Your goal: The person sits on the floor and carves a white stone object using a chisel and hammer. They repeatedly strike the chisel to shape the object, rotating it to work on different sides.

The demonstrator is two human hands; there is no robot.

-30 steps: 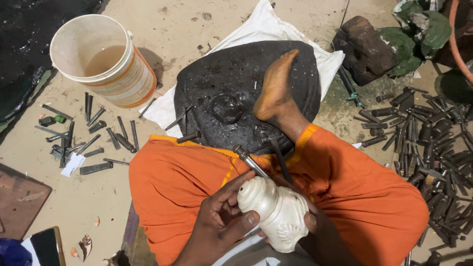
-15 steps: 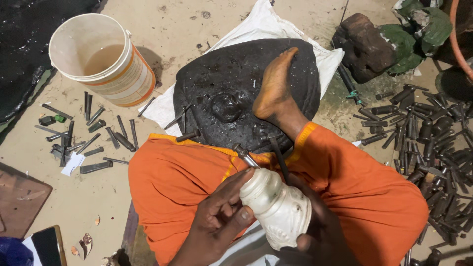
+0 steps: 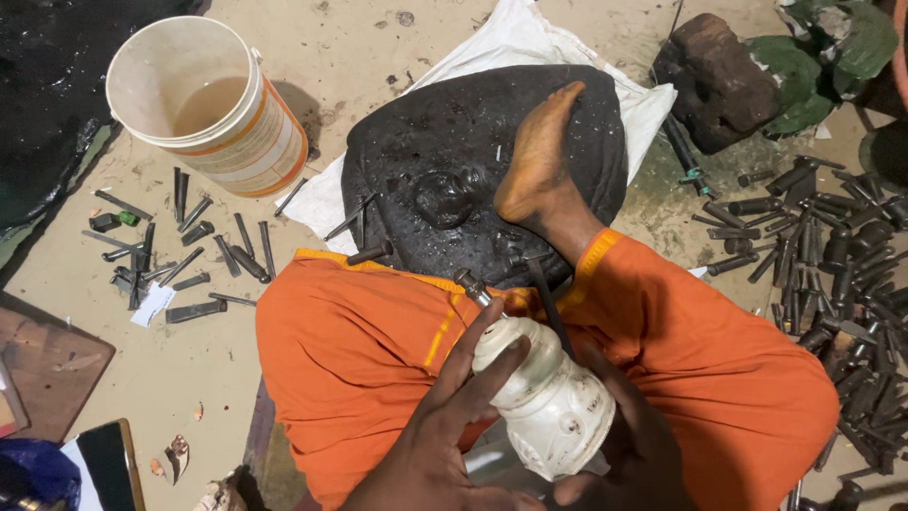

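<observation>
Hands first: the left hand (image 3: 445,431) lies over the left side of a white carved shell (image 3: 544,397), with its long fingers (image 3: 482,369) stretched across the narrow upper part and not curled shut. The right hand (image 3: 629,445) cups the wide lower part from the right and from below, its fingers half closed around it. So both hands hold the shell between them, over the lap, low in the view and just right of the middle.

The long axis of the shell runs from the wide end near the body up and to the left, toward the narrow end. At this narrow end a thin metal tool (image 3: 470,284) points out, touching the shell; which hand guides it I cannot tell. The left hand is nearer to this tip.

Under the hands are crossed legs in orange cloth (image 3: 359,341). One bare foot (image 3: 539,156) rests on a dark round block (image 3: 426,142), which lies on a white sack (image 3: 515,33). On the floor (image 3: 359,57), well apart, stands a bucket (image 3: 203,99) at the upper left, with chisels (image 3: 189,251) below it, and more chisels at the right.
</observation>
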